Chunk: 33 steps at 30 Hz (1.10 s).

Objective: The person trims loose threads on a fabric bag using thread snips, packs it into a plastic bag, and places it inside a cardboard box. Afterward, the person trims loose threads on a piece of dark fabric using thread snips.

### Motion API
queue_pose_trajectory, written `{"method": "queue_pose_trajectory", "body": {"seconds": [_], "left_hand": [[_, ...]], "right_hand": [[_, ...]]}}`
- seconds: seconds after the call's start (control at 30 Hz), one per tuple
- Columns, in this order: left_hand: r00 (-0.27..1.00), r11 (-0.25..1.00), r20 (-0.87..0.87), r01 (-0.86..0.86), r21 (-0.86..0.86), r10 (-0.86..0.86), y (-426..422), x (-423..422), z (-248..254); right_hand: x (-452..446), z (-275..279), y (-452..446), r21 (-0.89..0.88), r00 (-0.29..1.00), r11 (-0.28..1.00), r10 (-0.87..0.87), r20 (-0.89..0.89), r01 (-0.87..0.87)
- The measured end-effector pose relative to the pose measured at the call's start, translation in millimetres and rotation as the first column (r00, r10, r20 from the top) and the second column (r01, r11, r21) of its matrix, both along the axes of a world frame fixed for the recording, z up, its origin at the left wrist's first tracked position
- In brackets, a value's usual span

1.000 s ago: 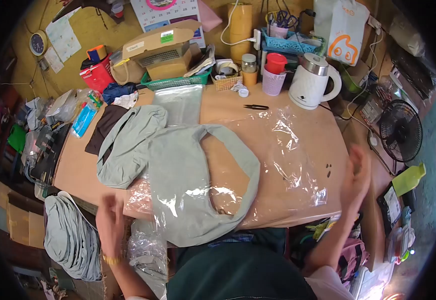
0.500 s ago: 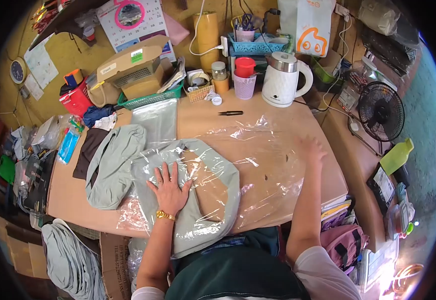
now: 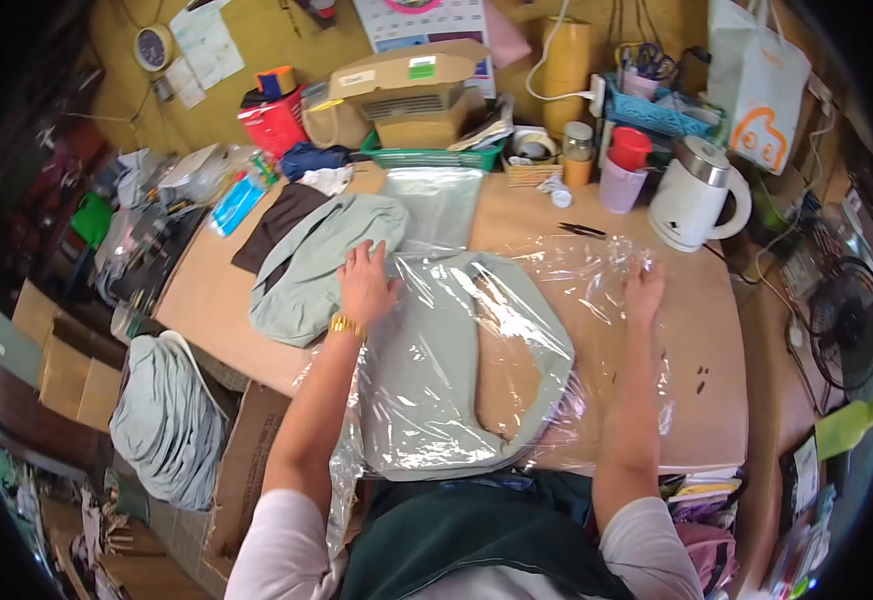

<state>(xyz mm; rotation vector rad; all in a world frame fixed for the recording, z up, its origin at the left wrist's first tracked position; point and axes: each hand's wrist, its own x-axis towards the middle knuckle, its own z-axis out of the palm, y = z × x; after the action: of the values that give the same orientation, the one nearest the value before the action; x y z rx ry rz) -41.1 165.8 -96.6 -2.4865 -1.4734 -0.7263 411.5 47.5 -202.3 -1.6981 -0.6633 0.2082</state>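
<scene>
A clear plastic bag (image 3: 427, 390) lies on the table with a pale grey, ring-like curved fabric piece (image 3: 547, 345) inside it. My left hand (image 3: 365, 288), fingers stretched out, rests at the bag's upper left corner, against a second pale grey fabric piece (image 3: 302, 275). At the bag's far right corner, the fingers of my right hand (image 3: 644, 288) are bent together on the plastic film. Under the second fabric piece lies a dark brown cloth (image 3: 275, 225). Flat clear plastic bags (image 3: 437, 205) are stacked behind.
Thread snips (image 3: 583, 230) lie behind the bag. Along the back stand a white kettle (image 3: 685, 205), a lilac cup (image 3: 621, 187), a jar (image 3: 578, 155) and a green basket (image 3: 427, 158) with a cardboard box. More grey fabric (image 3: 167, 420) hangs below the left table edge.
My left hand has moved off the bagged piece to the bag's upper left corner. My right hand has closed onto the film. The bag lies straighter, and the view has turned left.
</scene>
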Motion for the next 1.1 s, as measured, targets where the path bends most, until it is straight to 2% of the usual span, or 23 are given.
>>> {"method": "queue_pose_trajectory", "body": {"seconds": [0.07,0.1,0.13,0.17,0.2,0.23,0.27,0.3,0.37,0.4,0.43,0.47,0.5,0.57,0.6,0.63,0.7,0.77,0.9,0.97,1.0,1.07,1.1], "left_hand": [[0.995,1.0,-0.095,-0.007,-0.021,0.005,25.3,-7.9,-3.7],[0.982,0.999,-0.187,0.002,-0.051,-0.011,36.2,-9.6,-2.5],[0.983,0.999,-0.185,-0.004,-0.053,-0.005,48.3,-12.9,2.9],[0.983,0.91,0.14,0.161,-0.383,-0.116,62.3,-17.7,9.8],[0.88,0.699,0.465,0.395,-0.596,-0.101,70.7,-21.0,12.7],[0.882,0.696,0.461,0.394,-0.6,-0.101,68.3,-20.9,17.0],[0.705,0.497,0.705,0.585,-0.641,0.079,63.6,-21.7,19.6],[0.472,0.306,0.821,0.769,-0.561,0.32,61.5,-23.0,19.3],[0.558,0.337,0.778,0.701,-0.629,0.29,70.8,-23.2,3.7],[0.821,0.833,0.564,0.253,-0.492,0.084,77.9,-22.2,-8.6],[0.974,0.991,0.196,-0.126,0.047,0.115,67.1,-12.8,1.3],[0.981,0.955,0.167,-0.14,0.261,0.098,56.9,-6.3,13.0],[0.983,0.96,0.161,-0.124,0.249,0.086,36.0,10.4,30.4],[0.943,0.965,0.283,0.223,-0.141,-0.177,-4.1,41.4,36.4],[0.984,0.97,0.025,0.177,-0.169,-0.175,-17.5,53.6,23.0],[0.982,0.964,0.033,0.189,-0.185,-0.186,-23.1,51.8,2.4],[0.991,0.964,-0.13,-0.041,-0.263,0.007,-18.4,40.8,-37.1],[0.991,0.953,-0.136,-0.042,-0.299,0.001,-12.0,39.0,-42.3],[0.99,0.97,-0.131,-0.084,-0.227,0.055,-12.8,37.2,-55.3],[0.99,0.976,-0.12,-0.097,-0.197,0.074,-12.1,36.6,-55.5],[0.988,0.976,-0.129,-0.104,-0.19,0.08,-12.9,37.5,-53.9],[0.989,0.975,-0.124,-0.102,-0.198,0.079,-13.6,39.4,-52.0],[0.989,0.973,-0.122,-0.107,-0.203,0.084,-14.5,39.7,-52.3]], "right_hand": [[2.0,3.8,7.2,0.466,0.95,0.883,-0.096,0.296,-0.056],[13.8,7.2,2.4,0.47,0.949,0.88,-0.091,0.301,-0.065],[26.8,11.6,-9.3,0.191,0.977,0.977,0.055,0.208,-0.096],[35.8,13.3,-18.1,-0.101,0.984,0.983,0.163,0.071,-0.156],[35.3,21.9,-26.4,-0.103,0.984,0.982,0.163,0.066,-0.156],[33.4,34.5,-36.0,0.061,0.982,0.992,0.123,-0.145,-0.115],[31.6,40.6,-41.4,0.207,0.93,0.978,0.11,-0.352,-0.037],[32.0,37.2,-40.1,0.201,0.929,0.979,0.108,-0.354,-0.037],[32.4,30.4,-36.6,0.166,0.975,0.985,-0.008,-0.222,0.046],[28.0,31.2,-34.3,0.159,0.974,0.986,-0.01,-0.225,0.047],[20.3,34.0,-30.9,0.126,0.995,0.988,-0.079,-0.064,0.087],[16.6,36.7,-29.9,0.095,0.984,0.986,-0.145,0.101,0.135],[20.0,33.0,-28.5,0.081,0.983,0.985,-0.158,0.097,0.151],[30.5,21.5,-27.4,-0.027,0.978,0.995,-0.093,0.189,0.1],[30.2,24.5,-30.1,-0.044,0.976,0.993,-0.103,0.192,0.114],[24.1,32.6,-32.3,-0.101,0.959,0.982,-0.132,0.25,0.162],[21.5,47.8,-37.5,-0.157,0.935,0.962,-0.168,0.314,0.225],[24.5,54.2,-44.7,-0.27,0.893,0.933,-0.102,0.438,0.239],[29.4,79.8,-77.6,-0.46,0.878,0.839,-0.043,0.477,0.291],[-13.5,144.9,-113.6,-0.896,0.965,0.433,0.26,0.019,-0.099],[-17.3,126.4,-126.1,-0.899,0.966,0.428,0.257,0.02,-0.095],[-14.8,79.1,-146.1,-0.819,0.828,0.562,0.399,0.395,0.12],[-9.7,79.3,-149.2,-0.82,0.828,0.558,0.396,0.397,0.126]]}}
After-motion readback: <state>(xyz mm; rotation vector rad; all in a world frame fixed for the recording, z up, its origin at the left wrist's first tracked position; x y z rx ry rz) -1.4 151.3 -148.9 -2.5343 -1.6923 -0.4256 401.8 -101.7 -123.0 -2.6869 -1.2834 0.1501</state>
